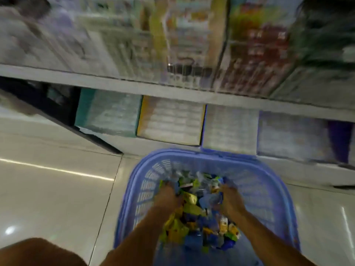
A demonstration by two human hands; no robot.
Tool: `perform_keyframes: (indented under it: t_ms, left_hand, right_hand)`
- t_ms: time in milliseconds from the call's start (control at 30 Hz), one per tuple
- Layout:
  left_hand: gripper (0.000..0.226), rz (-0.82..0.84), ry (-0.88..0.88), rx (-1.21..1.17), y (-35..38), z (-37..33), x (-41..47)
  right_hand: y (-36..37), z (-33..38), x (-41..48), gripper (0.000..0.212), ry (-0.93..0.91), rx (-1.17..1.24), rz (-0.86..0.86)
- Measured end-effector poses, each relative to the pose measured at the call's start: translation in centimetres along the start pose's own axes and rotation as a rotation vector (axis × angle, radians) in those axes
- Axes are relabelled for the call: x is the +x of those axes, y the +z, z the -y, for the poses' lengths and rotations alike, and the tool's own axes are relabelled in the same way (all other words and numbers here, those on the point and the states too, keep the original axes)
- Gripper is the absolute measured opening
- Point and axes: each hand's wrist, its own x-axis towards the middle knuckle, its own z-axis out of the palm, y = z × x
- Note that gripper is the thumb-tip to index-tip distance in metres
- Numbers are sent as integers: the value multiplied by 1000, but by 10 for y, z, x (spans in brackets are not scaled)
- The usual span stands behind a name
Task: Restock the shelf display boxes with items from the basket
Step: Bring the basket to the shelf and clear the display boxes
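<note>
A blue plastic basket (146, 181) is seen at the lower centre of the frame, with pale floor tiles (57, 189) to its left. It is filled with small packets (192, 223) in yellow, green and blue. The left hand (168, 196) and the right hand (230, 200) are both lowered into the packets, one on each side of the pile. The fingers are buried and blurred, so it cannot be told whether anything is grasped. The display boxes (172, 121) are lined along the lower shelf across the middle of the frame, just beyond the basket. Further blurred boxes are carried on the upper shelf (134, 87).
</note>
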Motion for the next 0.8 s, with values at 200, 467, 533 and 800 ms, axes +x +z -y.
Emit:
perform_keyframes:
  t_ms: [200,467,533,800]
  left_hand:
    - [87,-226,86,250,28,24,42]
    - [62,-161,169,480,21,34,51]
    - [63,-106,149,467,23,37,49]
    - [101,-121,75,312,49,37,35]
  right_hand:
    - [24,0,20,73,-132,-30,-80]
    - [57,58,33,32,-137,9,-206]
    - [65,72,30,32,-121,19,-237]
    - [82,77,33,48,-320,57,-15]
